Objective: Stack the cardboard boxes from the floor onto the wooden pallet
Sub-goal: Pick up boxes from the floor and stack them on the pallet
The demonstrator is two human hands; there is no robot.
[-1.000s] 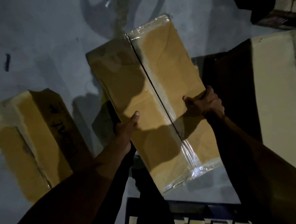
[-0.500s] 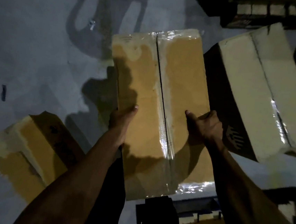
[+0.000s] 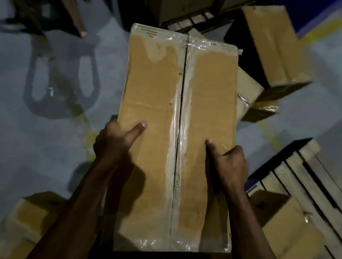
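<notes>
- Held box: long brown cardboard, top seam under clear tape, flaps closed, raised above the floor.
- More boxes: two at upper right, one lower left, one lower right.
- Pallet: pale wooden slats, at right.
</notes>
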